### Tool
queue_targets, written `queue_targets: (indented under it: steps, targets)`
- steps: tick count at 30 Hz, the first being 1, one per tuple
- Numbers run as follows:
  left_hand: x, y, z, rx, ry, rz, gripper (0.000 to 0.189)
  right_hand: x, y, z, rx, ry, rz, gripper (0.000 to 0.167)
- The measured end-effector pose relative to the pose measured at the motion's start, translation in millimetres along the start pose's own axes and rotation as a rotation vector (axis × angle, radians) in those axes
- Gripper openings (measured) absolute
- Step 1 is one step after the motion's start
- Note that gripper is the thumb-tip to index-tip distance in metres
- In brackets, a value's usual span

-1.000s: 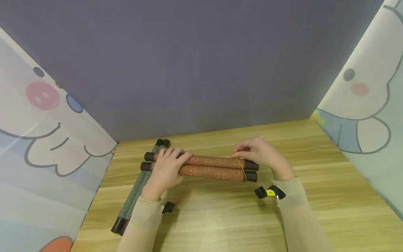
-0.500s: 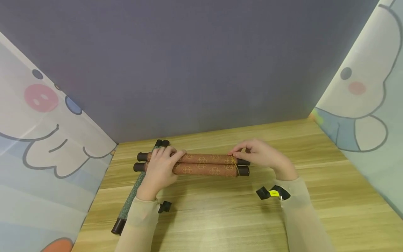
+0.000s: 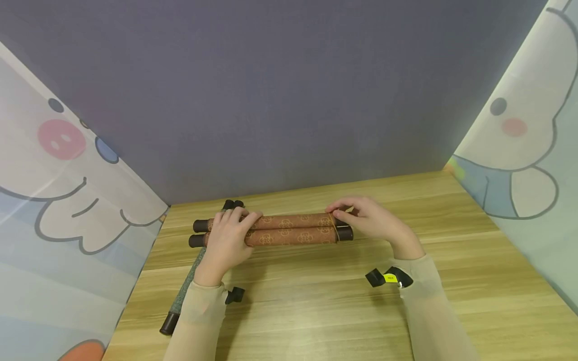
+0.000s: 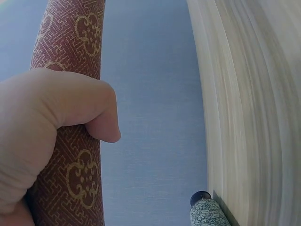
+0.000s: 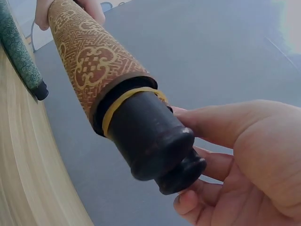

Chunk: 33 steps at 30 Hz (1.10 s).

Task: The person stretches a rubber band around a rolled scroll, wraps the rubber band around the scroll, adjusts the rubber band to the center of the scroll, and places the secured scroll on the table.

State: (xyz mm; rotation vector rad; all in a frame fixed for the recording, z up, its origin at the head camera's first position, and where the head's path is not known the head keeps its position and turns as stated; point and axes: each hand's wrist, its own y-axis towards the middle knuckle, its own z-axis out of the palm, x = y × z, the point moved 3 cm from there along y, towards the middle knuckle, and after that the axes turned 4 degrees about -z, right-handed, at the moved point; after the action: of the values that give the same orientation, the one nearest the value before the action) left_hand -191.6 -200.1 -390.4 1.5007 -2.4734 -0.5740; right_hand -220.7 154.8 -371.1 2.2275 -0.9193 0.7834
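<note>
A rolled hanging scroll (image 3: 293,237), rust-red with gold flower motifs and dark end knobs, is held above the table as two parallel rolls. My left hand (image 3: 226,245) grips its left part, the thumb bent over the cloth in the left wrist view. A thin yellow rubber band (image 5: 113,110) circles the dark knob beside the cloth edge in the right wrist view. My right hand (image 3: 375,220) pinches at this band near the far roll's right end. There the thumb tip is hidden behind the knob. Underneath at left lies a green patterned scroll (image 3: 184,291).
The wood-grain table (image 3: 307,311) extends around both arms. A grey-blue panel (image 3: 289,100) rises along its far edge. Cartoon-printed sheets flank the left (image 3: 63,200) and right (image 3: 533,150) sides.
Both hands have shifted left with the red scroll, which has also risen slightly in view. The band's slanting stretch across the cloth has moved to the cloth's right edge by the knobs.
</note>
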Motion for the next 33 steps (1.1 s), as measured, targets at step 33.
queue_targets:
  steps: [33]
  targets:
    - [-15.1, 4.0, 2.6, -0.164, 0.020, -0.092, 0.059, 0, 8.5, 9, -0.271, -0.190, 0.080, 0.020]
